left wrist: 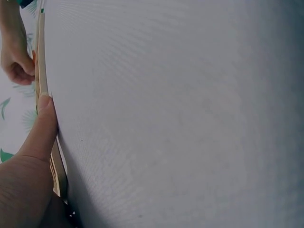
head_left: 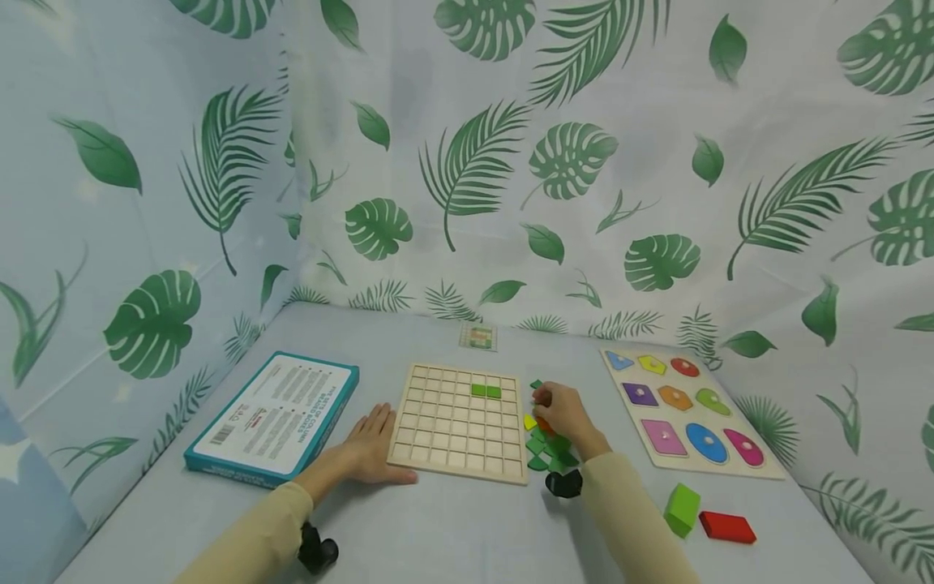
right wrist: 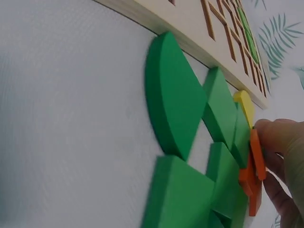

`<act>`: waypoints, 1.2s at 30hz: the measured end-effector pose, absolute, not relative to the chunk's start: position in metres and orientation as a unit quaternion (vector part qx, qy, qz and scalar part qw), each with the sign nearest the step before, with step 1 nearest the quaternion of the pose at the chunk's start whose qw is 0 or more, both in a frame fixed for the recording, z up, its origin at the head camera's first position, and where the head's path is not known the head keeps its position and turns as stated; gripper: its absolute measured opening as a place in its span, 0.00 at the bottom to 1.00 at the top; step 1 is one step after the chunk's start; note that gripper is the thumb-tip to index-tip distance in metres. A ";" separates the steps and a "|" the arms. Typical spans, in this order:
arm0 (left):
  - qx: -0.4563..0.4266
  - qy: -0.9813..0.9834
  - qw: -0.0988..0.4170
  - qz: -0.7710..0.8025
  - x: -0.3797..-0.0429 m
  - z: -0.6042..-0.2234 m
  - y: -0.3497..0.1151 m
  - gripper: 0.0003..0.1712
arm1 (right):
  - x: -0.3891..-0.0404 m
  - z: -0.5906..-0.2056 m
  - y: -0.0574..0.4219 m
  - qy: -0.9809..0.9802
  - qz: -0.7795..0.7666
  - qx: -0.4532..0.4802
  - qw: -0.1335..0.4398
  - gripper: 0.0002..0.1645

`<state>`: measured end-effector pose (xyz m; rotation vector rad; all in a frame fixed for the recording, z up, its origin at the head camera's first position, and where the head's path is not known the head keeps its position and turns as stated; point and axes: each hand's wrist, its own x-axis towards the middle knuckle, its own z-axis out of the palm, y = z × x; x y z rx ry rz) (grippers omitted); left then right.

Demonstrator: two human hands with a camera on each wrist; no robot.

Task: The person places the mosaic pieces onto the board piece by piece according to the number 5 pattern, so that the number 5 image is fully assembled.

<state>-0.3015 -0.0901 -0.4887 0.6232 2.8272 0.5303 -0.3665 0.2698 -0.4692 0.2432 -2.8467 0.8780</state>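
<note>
A square wooden grid board (head_left: 458, 422) lies in the middle of the table, with two green square tiles (head_left: 486, 391) in its upper cells. My left hand (head_left: 372, 450) rests flat at the board's left corner, fingers straight, the thumb (left wrist: 43, 123) along its near edge. Beside the board's right edge, my right hand (head_left: 565, 412) is over a loose pile of green pieces (head_left: 543, 450). Its thumb and fingers pinch a thin orange wooden piece (right wrist: 257, 154). More orange pieces (right wrist: 248, 178) lie just under it, and a yellow piece (right wrist: 244, 103) is next to the board.
A blue-edged box (head_left: 277, 414) lies at the left. At the right is a knobbed shape puzzle (head_left: 682, 405), with a green block (head_left: 683, 509) and a red block (head_left: 727, 527) nearer. A small pattern card (head_left: 478, 336) lies behind the board, before a leaf-print cloth wall.
</note>
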 end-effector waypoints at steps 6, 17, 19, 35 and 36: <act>0.209 0.958 0.101 0.170 -0.300 -0.484 -0.090 0.72 | -0.367 -0.473 0.265 -0.946 0.299 0.095 0.085 0.09; 0.212 0.959 0.097 0.161 -0.301 -0.487 -0.091 0.70 | -0.367 -0.470 0.271 -0.953 0.280 0.091 0.078 0.11; 0.212 0.959 0.095 0.162 -0.302 -0.488 -0.091 0.70 | -0.367 -0.470 0.269 -0.952 0.281 0.093 0.079 0.11; 0.211 0.955 0.108 0.179 -0.298 -0.479 -0.091 0.62 | -0.379 -0.472 0.237 -0.926 0.317 0.141 0.152 0.20; 0.211 0.955 0.107 0.179 -0.299 -0.481 -0.092 0.62 | -0.379 -0.472 0.235 -0.925 0.319 0.143 0.150 0.20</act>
